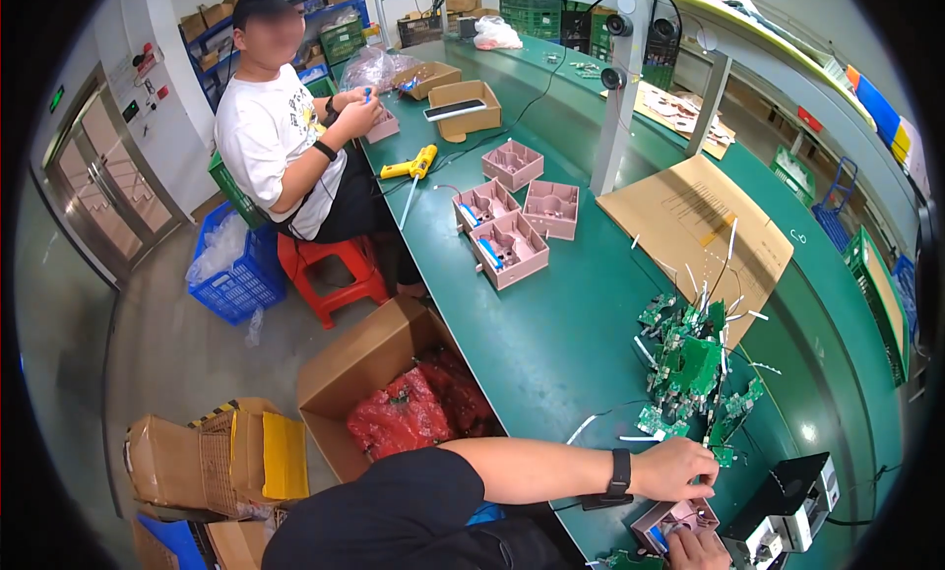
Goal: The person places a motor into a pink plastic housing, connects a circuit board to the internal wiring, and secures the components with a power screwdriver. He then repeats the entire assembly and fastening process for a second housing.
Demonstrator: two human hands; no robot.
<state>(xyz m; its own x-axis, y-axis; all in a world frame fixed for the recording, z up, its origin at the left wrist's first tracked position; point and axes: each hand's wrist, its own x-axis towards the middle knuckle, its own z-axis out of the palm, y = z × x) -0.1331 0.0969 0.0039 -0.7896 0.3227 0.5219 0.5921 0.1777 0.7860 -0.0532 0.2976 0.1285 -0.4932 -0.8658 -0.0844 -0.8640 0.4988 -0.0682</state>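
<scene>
At the lower right edge of the bench stands a pink plastic housing (pixel 645 518), an open box with a blue part inside. My left hand (pixel 674 470) hangs just above its far side, fingers curled together; whatever is between the fingertips is too small to make out. My right hand (pixel 697 550) reaches into the housing from the lower edge with bent fingers, partly cut off by the picture's rim. Its fingertips and anything in them are hidden. Beyond my left hand lies a heap of green circuit boards (pixel 689 363) with wires. Another green board (pixel 630 560) lies beside the housing.
Several pink housings (pixel 510 250) stand mid-bench near a yellow glue gun (pixel 409 164). A cardboard sheet (pixel 699 225) lies beneath a metal post. A black-and-silver device (pixel 797 501) stands at right. A co-worker (pixel 285 107) sits far left. A carton (pixel 345 373) holds red bags.
</scene>
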